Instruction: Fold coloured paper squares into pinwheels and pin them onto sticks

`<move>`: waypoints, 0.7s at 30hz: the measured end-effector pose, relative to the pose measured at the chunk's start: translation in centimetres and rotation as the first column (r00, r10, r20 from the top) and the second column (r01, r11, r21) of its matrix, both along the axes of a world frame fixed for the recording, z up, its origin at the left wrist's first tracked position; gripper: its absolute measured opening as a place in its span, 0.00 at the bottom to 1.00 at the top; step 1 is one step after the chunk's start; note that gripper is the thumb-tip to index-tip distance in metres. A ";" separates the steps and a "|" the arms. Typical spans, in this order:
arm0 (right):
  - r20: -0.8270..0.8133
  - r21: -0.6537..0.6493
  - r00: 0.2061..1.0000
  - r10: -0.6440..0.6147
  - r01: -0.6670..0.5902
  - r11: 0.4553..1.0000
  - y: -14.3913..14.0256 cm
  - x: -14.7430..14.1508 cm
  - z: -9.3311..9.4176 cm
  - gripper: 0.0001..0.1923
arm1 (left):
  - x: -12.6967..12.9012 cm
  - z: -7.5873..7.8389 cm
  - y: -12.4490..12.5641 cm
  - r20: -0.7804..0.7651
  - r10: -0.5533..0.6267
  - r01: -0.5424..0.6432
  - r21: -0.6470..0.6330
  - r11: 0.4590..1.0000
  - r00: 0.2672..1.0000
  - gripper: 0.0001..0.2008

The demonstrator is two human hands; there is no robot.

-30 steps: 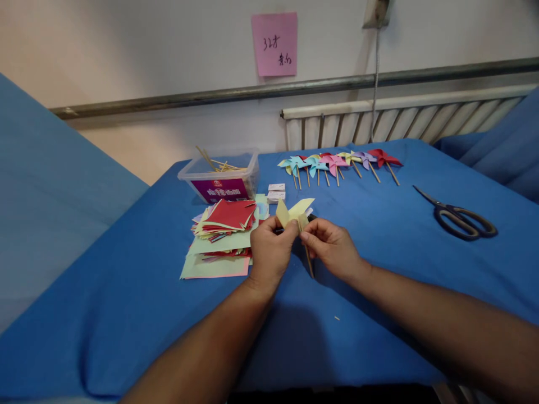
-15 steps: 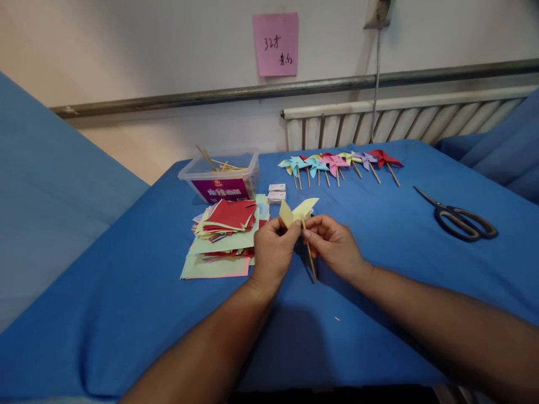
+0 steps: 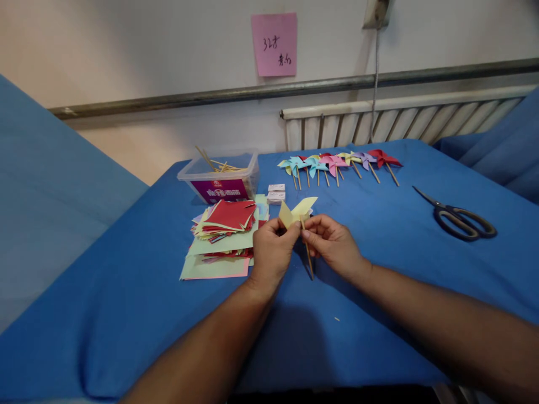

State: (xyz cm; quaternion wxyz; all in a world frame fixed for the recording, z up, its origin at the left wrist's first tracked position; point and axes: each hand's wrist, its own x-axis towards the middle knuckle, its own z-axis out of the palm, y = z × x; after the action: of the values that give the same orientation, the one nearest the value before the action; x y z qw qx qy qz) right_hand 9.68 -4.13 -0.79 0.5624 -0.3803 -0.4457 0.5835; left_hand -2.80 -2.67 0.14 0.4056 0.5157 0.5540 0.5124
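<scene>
Above blue table [image 3: 379, 235], left hand [image 3: 273, 252], right hand [image 3: 334, 244] pinching yellow pinwheel [image 3: 297, 210] (stick down)

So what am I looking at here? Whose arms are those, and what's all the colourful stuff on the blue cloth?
The camera sits on a person's head and looks down, so those arms are the person's own. The left hand and right hand together pinch a yellow paper pinwheel on a thin wooden stick. On the blue cloth lie a pile of coloured paper squares, a clear plastic box with more sticks, a row of finished pinwheels and scissors. A pink note hangs on the wall.
</scene>
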 end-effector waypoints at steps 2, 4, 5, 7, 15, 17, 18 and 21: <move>-0.005 0.004 1.000 0.009 -0.009 1.000 0.0 0.1 0.0 0.16 | 0.0 0.1 0.0 0.022 -0.020 0.020 0.000 1.000 1.000 0.13; -0.004 0.010 1.000 0.019 -0.019 1.000 0.0 0.1 0.0 0.15 | 0.0 0.1 0.0 0.054 -0.043 0.043 -0.003 0.999 0.998 0.14; -0.003 0.011 1.000 0.022 -0.022 1.000 0.0 0.1 0.1 0.15 | 0.0 0.1 -0.1 0.070 -0.050 0.051 -0.006 0.999 0.996 0.14; -0.002 0.008 1.000 0.020 -0.020 1.000 -0.1 0.1 0.1 0.15 | 0.1 0.2 -0.1 0.096 -0.051 0.052 -0.010 0.999 0.994 0.14; -0.015 0.011 0.999 0.030 -0.030 1.000 -0.1 0.0 0.0 0.15 | 0.1 0.6 -0.3 0.067 -0.007 0.006 0.016 1.000 0.998 0.12; -0.016 0.014 1.000 0.027 -0.027 1.000 -0.1 0.0 0.0 0.15 | 0.1 0.7 -0.3 0.054 0.001 -0.002 0.021 1.000 0.999 0.12; -0.016 0.014 1.000 0.025 -0.025 1.000 -0.1 0.0 0.1 0.15 | 0.1 0.7 -0.3 0.046 0.000 -0.001 0.023 1.000 0.999 0.12; -0.017 0.014 1.000 0.018 -0.018 1.000 -0.1 0.1 0.1 0.15 | 0.1 0.8 -0.3 0.019 -0.006 0.005 0.032 0.999 1.000 0.11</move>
State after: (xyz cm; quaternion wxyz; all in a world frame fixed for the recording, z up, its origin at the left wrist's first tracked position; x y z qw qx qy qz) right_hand 9.76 -4.27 -0.71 0.5636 -0.3673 -0.4485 0.5884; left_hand -2.73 -2.96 0.93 0.4042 0.5187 0.5403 0.5250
